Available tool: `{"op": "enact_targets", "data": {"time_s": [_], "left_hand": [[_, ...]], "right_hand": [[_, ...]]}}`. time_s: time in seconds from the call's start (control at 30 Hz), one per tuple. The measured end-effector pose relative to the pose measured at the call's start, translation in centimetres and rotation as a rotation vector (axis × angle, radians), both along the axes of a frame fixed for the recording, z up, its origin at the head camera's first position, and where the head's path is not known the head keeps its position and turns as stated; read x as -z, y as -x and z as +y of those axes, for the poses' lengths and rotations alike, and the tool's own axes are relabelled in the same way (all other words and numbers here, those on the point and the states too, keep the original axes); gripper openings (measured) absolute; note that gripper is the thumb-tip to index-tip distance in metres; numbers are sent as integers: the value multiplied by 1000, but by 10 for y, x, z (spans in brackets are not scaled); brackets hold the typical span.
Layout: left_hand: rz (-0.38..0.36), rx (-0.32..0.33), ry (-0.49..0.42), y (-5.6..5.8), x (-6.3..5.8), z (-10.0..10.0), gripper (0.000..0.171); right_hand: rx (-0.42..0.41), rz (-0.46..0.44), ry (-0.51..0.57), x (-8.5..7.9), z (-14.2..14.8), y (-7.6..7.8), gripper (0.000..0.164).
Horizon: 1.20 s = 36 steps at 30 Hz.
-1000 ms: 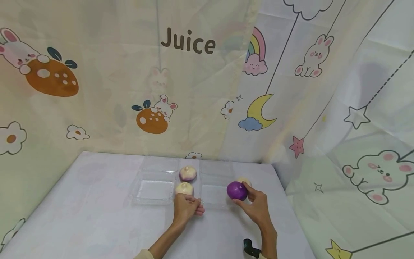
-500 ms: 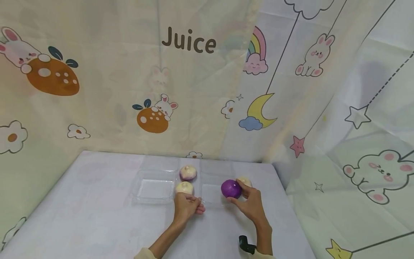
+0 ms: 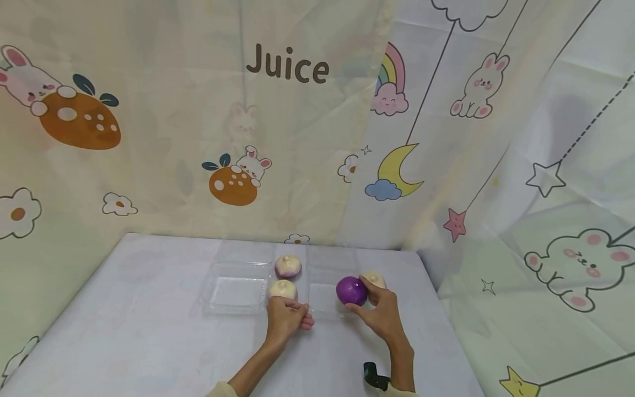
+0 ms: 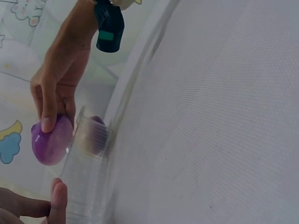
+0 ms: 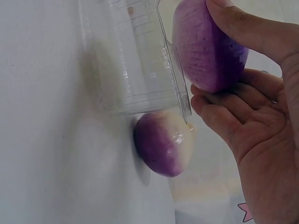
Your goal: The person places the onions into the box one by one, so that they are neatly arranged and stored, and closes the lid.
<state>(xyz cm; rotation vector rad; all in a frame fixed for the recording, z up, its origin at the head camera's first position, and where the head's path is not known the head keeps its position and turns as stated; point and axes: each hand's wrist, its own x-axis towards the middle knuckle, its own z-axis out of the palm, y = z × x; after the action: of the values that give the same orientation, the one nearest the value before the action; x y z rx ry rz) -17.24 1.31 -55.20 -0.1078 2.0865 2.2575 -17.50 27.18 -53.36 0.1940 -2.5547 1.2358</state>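
Observation:
In the head view my right hand (image 3: pixel 382 311) grips a purple-and-white turnip (image 3: pixel 351 291) between thumb and fingers, held over the right compartment of a clear plastic container (image 3: pixel 329 315). The right wrist view shows this turnip (image 5: pixel 208 51) just above the container's rim (image 5: pixel 180 79). My left hand (image 3: pixel 288 320) has its thumb and fingertips at the container's near left corner and seems to pinch the rim; the left wrist view shows its fingertips (image 4: pixel 58 198) there. Another turnip (image 3: pixel 283 289) lies just beyond the left hand, partly hidden by it.
A second clear container (image 3: pixel 238 310) stands on the left, and a turnip (image 3: pixel 288 267) lies between the two boxes farther back. Beyond my right hand is another turnip (image 3: pixel 374 278), outside the right container. A dark device (image 3: pixel 375 377) sits at the right wrist. A printed cloth wall stands behind the table.
My right hand has moved a little left with the turnip, from the container's right edge to over it. The left hand stays in place.

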Motion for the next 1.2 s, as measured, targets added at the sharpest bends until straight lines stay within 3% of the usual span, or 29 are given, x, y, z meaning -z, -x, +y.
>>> {"op": "enact_targets", "data": {"time_s": [1.2], "left_hand": [[9, -4, -12, -1, -1, 0, 14]], "right_hand": [[-45, -5, 30, 3, -10, 5, 78]]}}
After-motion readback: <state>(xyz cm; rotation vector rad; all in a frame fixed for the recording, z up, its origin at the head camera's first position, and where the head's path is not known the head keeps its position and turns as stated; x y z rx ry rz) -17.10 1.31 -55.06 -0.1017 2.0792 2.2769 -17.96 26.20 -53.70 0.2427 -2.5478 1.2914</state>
